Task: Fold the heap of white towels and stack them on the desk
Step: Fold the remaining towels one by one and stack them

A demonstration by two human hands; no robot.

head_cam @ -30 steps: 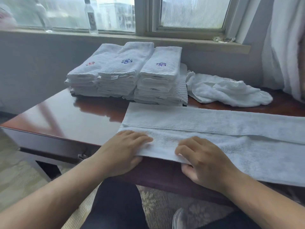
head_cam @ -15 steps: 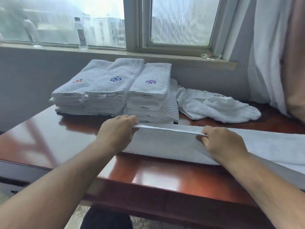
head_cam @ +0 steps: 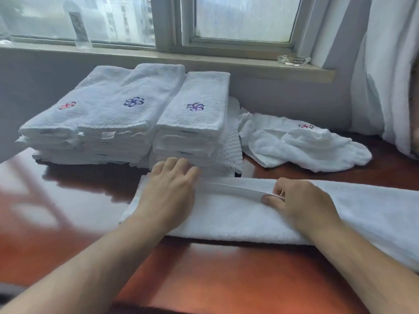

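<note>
The towel (head_cam: pixel 226 219) looks soft, light and limp, best held by its hem (head_cam: pixel 235 189), which the right hand (head_cam: pixel 303 203) fingers (head_cam: pixel 269 199) pinch; left hand (head_cam: pixel 167 196) fingers (head_cam: pixel 179 167) press flat

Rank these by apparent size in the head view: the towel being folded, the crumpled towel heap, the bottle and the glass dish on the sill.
1. Long white terry towel being folded, nearest the camera.
2. Crumpled white towel heap.
3. Clear plastic bottle, top cropped.
4. Small clear glass dish.
</note>
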